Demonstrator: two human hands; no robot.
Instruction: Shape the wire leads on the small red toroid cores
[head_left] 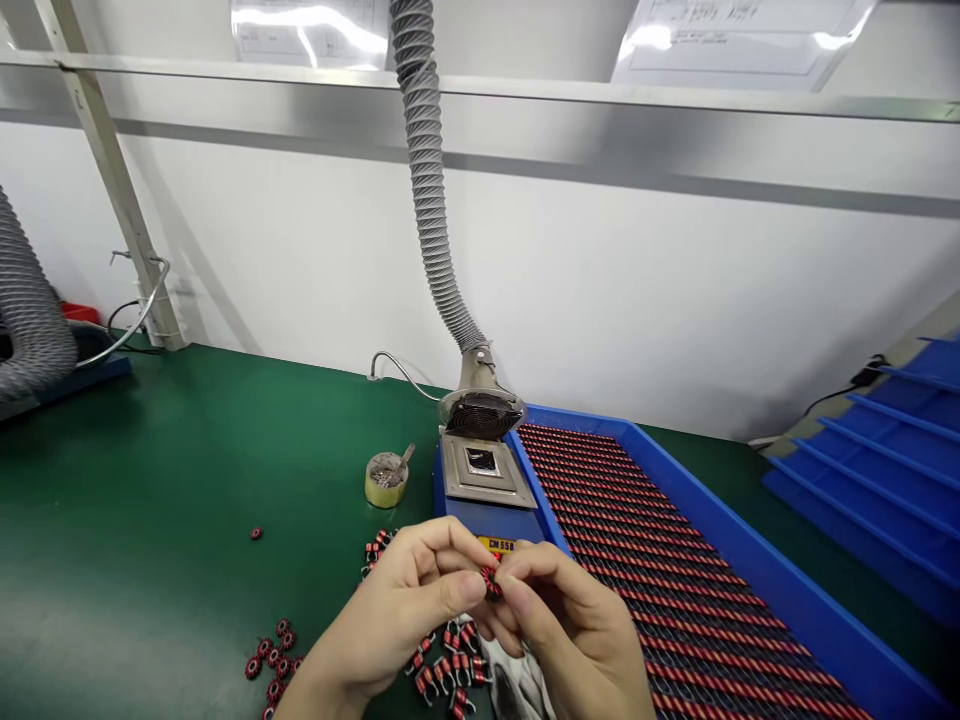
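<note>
Between my two hands is a small red-and-black wire-wound ring coil (490,584), pinched by the fingertips of both. My left hand (416,605) grips it from the left with thumb and forefinger. From the other side, my right hand (574,625) does the same. Below the hands lies a loose pile of similar coils with wire legs (454,670). A whitish cloth or glove (517,680) is partly hidden under my right hand. More coils (277,660) are scattered to the left, with a single coil (256,533) apart from them.
A solder pot (491,470) stands behind my hands, beneath a fume hood (481,410) on a grey hose (427,180). Left of it sits a small yellowish tub (386,482) with a stick in it. A blue tray (720,540) holds rows of coils; stacked blue trays (885,460) stand far right.
</note>
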